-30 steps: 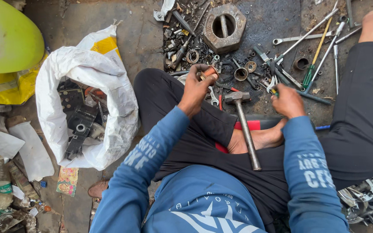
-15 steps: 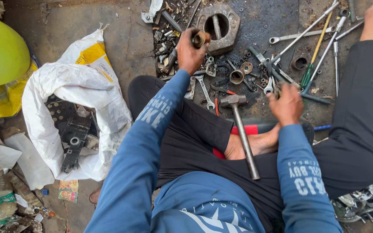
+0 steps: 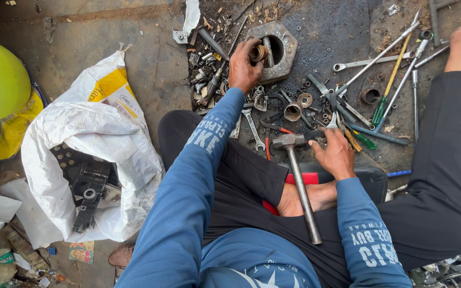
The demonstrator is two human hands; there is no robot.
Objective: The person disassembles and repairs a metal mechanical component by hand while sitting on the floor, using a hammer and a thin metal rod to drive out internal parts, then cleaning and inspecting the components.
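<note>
I see my left hand (image 3: 244, 66) stretched out ahead, its fingers (image 3: 252, 52) pinched around a small rusty ring-shaped part (image 3: 257, 53), holding it right at the edge of the heavy octagonal metal block (image 3: 277, 48) that lies on the oily floor (image 3: 134, 64); the part touches or just overlaps the block's rim, beside the short pin standing in its central hole, and I judge it is not yet seated there. My right hand (image 3: 336, 154) rests lower, near my bare foot (image 3: 308, 197), palm down with fingers loosely spread over small bits among the scattered wrenches (image 3: 380, 53) and screwdrivers (image 3: 388, 98); whether it grips anything I cannot tell. The hammer (image 3: 297, 181) lies untouched across my lap, head just beside the right hand, so any striking looks to me like work not begun. To my left a white sack (image 3: 81, 138) gapes open with dark metal castings inside
</note>
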